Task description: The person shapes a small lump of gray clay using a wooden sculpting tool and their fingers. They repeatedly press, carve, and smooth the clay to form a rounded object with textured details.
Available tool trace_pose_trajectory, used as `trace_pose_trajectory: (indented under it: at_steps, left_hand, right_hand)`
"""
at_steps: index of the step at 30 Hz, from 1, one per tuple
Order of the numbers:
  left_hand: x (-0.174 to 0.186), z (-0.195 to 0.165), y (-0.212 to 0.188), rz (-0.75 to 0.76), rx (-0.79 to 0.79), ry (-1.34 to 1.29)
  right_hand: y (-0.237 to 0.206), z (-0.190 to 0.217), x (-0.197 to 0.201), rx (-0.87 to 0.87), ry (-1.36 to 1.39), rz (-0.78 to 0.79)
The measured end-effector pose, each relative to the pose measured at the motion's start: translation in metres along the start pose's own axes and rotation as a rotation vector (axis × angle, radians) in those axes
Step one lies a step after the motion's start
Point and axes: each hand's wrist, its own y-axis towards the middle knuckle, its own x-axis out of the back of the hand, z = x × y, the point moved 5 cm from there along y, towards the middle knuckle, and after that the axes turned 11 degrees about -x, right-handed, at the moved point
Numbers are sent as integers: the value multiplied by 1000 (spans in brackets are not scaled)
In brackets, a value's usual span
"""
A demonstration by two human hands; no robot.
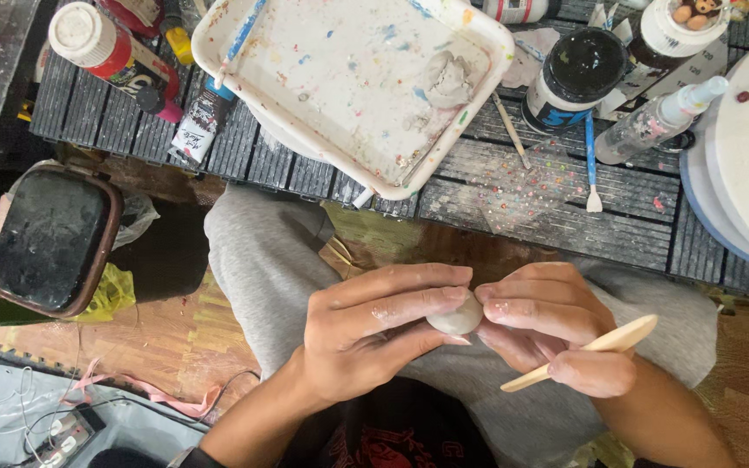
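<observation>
Over my lap, in grey trousers, both hands meet around a small pale ball of clay (454, 319). My left hand (374, 334) cups the ball from the left, with fingers above it and thumb below. My right hand (548, 325) presses its fingertips against the ball's right side. Tucked under the right hand's curled fingers is a light wooden modelling tool (595, 348), which sticks out to the right.
A paint-spattered white tray (340, 69) with a grey clay lump (448, 80) lies on a dark slatted table (513, 186). Around it are paint bottles (114, 54), a black jar (572, 78), brushes (591, 165) and a white turntable (743, 165). A dark container (49, 238) stands left.
</observation>
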Motion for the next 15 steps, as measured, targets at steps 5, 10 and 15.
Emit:
trace_pose_trajectory:
  at_steps: [5, 10, 15]
  left_hand:
    - [0, 0, 0, -1, -23, -16]
    - [0, 0, 0, 19, -21, -30]
    - [0, 0, -1, 8, -16, -51]
  right_hand:
    - [6, 3, 0, 22, 1, 8]
    - [2, 4, 3, 61, -14, -27]
    - [9, 9, -1, 47, -25, -7]
